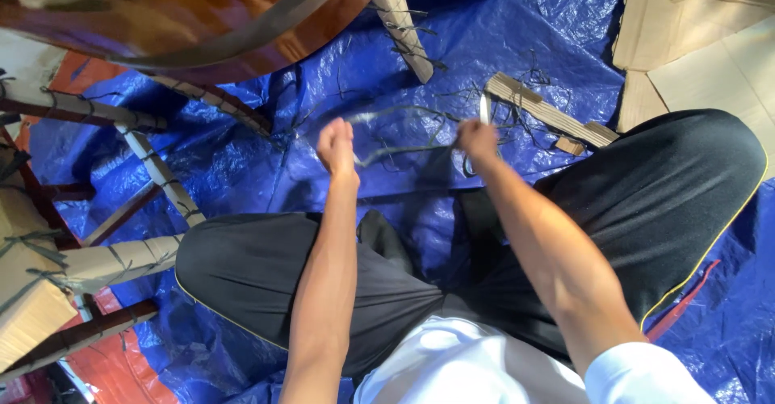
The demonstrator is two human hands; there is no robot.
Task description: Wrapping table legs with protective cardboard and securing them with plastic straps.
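Head view, looking down at lap. Person sits cross-legged on blue tarp (517, 33).

Left hand (337, 147) fisted around dark strap (404, 152), pulling it taut, likely to steady it for cutting.

Right hand (476, 139) grips scissors (483, 113), fingers curled through handles; blades point far, long axis near-to-far.

Strap runs left-right between the 2 hands, above tarp, just far of knees.

Wrapped chair legs (153, 166) left; cardboard (694, 33) far right.

Scissors (476, 142) mostly hidden behind right hand (476, 139).
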